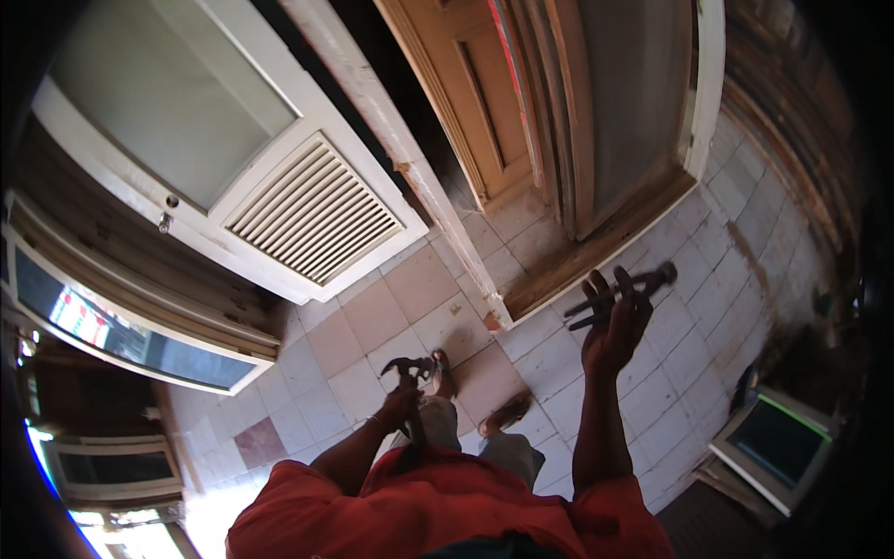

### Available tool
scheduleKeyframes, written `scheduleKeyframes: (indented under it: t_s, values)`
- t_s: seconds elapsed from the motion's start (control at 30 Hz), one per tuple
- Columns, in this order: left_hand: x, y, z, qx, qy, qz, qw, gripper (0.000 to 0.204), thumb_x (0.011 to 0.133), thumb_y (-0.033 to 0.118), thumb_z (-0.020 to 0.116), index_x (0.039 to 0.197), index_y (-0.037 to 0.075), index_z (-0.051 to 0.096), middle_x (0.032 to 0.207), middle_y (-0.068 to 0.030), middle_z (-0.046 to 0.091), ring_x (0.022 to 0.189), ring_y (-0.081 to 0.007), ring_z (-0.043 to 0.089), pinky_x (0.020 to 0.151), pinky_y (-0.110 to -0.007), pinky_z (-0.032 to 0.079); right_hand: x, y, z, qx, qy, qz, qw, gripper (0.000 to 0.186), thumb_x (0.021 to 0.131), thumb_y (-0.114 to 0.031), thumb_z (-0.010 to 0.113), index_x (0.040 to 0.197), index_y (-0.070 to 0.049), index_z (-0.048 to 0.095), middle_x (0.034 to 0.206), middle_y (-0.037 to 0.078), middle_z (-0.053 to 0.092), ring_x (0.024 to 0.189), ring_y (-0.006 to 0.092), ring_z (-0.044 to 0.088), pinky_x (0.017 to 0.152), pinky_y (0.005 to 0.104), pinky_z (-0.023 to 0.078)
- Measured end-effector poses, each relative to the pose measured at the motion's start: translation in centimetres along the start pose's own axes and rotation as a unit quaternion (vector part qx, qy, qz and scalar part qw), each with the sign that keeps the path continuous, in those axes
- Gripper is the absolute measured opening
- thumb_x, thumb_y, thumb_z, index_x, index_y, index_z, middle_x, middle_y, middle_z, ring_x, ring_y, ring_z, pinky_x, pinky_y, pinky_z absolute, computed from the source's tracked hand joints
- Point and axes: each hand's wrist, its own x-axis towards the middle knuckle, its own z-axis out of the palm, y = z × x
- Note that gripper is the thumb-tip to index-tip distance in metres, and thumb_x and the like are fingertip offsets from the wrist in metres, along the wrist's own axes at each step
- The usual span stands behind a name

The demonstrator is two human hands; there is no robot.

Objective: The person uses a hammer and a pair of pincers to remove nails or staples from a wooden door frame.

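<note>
Nearest the camera, wears a red shirt (438,508), spread across the lower edge. Grips a hammer (408,365) in the left hand (401,407), just in front of the body, fingers closed round the handle. Holds its long axis roughly up and down in the view, handle end toward the body, head farthest away; turns the curved claw leftward and the other end of the head rightward, toward the left foot (442,377). Holds out a dark pincer-like tool (644,282) in the right hand (612,337), well apart from the hammer, fingers partly spread and partly curled about it. Slants this long axis from lower left to upper right: points two slightly parted handles left, the rounded head right. Stands on a tiled floor (675,387). Faces a pale wooden post (382,102), with a brown panelled door (475,93) just right of it. Has a white door (200,226) with a louvred panel (315,210) to the left, and a small framed pane (773,443) at lower right.
</note>
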Motion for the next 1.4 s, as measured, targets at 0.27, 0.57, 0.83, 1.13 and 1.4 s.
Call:
scheduleKeyframes:
  t_s: [0.27,0.57,0.83,1.13,1.4]
  values:
    - [0.5,5.7,-8.4,-0.239,0.094,-0.052,0.965,0.033,0.081,0.028,0.075,0.101,0.009,0.057,0.079,-0.0049,0.053,0.069,-0.0199,0.054,0.062,-0.038,0.046,2.6,2.0,9.1,-0.027,-0.079,0.333,0.939,0.045,0.092,-0.004,0.062,0.135,-0.004,0.048,0.117,0.012,0.06,0.098,0.0245,0.067,0.081,0.0342,0.058]
    - [8.3,-2.1,-18.7,-0.298,0.207,-0.124,0.923,0.034,0.082,0.037,0.066,0.101,0.01,0.055,0.089,-0.0053,0.049,0.08,-0.0218,0.05,0.07,-0.042,0.046,6.6,-3.6,22.6,-0.041,-0.209,0.471,0.856,0.05,0.086,0.0,0.053,0.135,-0.007,0.049,0.112,0.01,0.058,0.105,0.0302,0.066,0.087,0.0504,0.059]
    - [11.4,-3.9,-22.1,-0.299,0.152,-0.18,0.925,0.022,0.082,0.036,0.063,0.081,0.018,0.05,0.075,-0.0019,0.046,0.068,-0.0194,0.047,0.057,-0.038,0.039,13.2,-7.7,32.2,-0.045,-0.339,0.478,0.809,0.064,0.086,-0.009,0.05,0.148,-0.012,0.036,0.121,0.014,0.06,0.112,0.0318,0.061,0.088,0.0508,0.056]
    - [16.5,-1.2,-22.5,-0.313,0.107,-0.141,0.933,0.051,0.08,0.037,0.069,0.117,0.007,0.052,0.099,-0.0102,0.053,0.088,-0.0266,0.054,0.076,-0.044,0.049,16.2,-10.5,38.6,-0.241,-0.371,0.435,0.784,0.064,0.087,-0.009,0.045,0.15,-0.004,0.038,0.125,0.017,0.058,0.114,0.0309,0.06,0.085,0.0475,0.057]
    - [17.4,1.7,-22.7,-0.296,0.105,-0.171,0.934,0.048,0.078,0.031,0.07,0.117,0.007,0.056,0.107,-0.0111,0.057,0.098,-0.0278,0.057,0.087,-0.045,0.05,17.5,-11.5,41.5,-0.336,-0.362,0.422,0.76,0.057,0.091,-0.011,0.045,0.147,-0.003,0.041,0.115,0.018,0.06,0.106,0.0329,0.066,0.078,0.0487,0.06]
